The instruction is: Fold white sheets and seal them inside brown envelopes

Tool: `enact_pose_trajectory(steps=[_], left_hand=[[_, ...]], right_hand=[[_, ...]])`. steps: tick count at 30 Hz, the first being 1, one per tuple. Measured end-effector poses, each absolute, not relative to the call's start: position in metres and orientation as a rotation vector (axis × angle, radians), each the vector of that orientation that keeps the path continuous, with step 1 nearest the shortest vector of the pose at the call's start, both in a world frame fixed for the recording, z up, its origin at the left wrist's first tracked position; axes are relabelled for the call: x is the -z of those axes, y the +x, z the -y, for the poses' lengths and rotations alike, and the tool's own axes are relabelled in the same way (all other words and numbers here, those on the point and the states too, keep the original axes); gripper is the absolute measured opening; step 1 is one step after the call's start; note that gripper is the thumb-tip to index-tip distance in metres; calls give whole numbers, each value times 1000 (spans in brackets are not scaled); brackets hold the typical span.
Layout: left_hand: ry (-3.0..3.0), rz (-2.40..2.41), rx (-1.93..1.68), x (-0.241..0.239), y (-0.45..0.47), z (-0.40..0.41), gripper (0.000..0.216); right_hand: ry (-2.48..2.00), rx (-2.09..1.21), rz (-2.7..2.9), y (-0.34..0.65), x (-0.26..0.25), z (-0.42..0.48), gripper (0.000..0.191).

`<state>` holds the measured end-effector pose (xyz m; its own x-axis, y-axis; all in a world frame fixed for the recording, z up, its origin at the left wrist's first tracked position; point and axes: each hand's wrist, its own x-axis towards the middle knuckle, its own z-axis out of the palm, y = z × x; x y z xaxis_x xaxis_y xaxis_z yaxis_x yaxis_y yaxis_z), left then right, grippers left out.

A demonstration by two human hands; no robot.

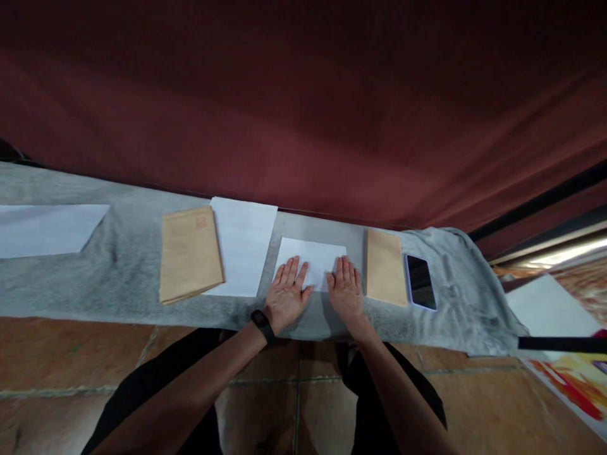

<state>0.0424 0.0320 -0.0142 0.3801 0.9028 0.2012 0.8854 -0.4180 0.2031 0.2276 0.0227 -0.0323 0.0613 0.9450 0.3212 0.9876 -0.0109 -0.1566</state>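
A folded-looking white sheet of paper lies in front of me on the grey cloth. My left hand rests flat on its near left part, fingers spread, with a dark band on the wrist. On the near right part lies my right hand, palm down with fingers stretched out. Neither hand grips anything. Just right of my right hand is a brown envelope. To the left of my left hand lie white sheets, partly covered by a stack of brown envelopes with a red mark.
A phone in a pale purple case lies right of the single envelope. More white paper is at the far left. A dark red curtain hangs behind the narrow cloth-covered surface. Below is a tiled floor.
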Motion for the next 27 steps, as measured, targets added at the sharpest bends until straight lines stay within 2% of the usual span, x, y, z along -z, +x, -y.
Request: enact_pose_trajectory(steps=[12, 21, 27], left_hand=[[2618, -1616, -475, 23, 40, -36, 56], [2608, -1642, -490, 24, 40, -38, 56], [2555, -1703, -503, 27, 40, -46, 63]], right_hand=[[-1779, -158, 2175, 178, 18, -26, 55], [-1912, -57, 2022, 190, 22, -39, 54], [-1948, 14, 1975, 198, 27, -44, 55]])
